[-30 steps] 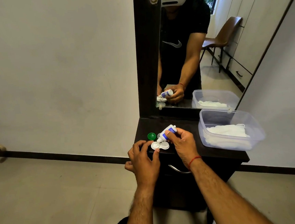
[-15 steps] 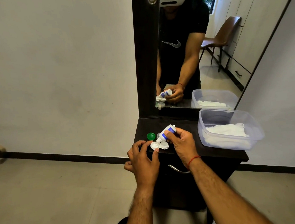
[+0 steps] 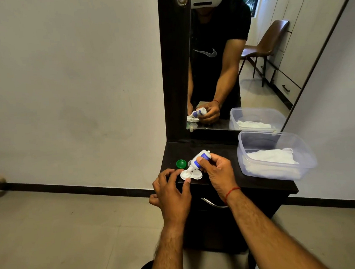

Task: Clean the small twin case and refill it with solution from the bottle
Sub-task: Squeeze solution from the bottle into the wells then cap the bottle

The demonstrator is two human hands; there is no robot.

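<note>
Near the frame's centre, the right hand (image 3: pixel 217 170) clamps the bottle (image 3: pixel 199 161) nozzle-down over the case (image 3: pixel 191 174), apparently to drip solution in. The left hand (image 3: pixel 172 191) pinches the case's edge, likely to steady it.

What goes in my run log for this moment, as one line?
right hand: tilts bottle, nozzle down over twin case | left hand: steadies case | green cap: off, on dresser top

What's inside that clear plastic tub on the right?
The clear plastic tub holds crumpled white material, probably tissue or cloth, piled along its near side. Whatever lies beneath that pile is covered.
</note>
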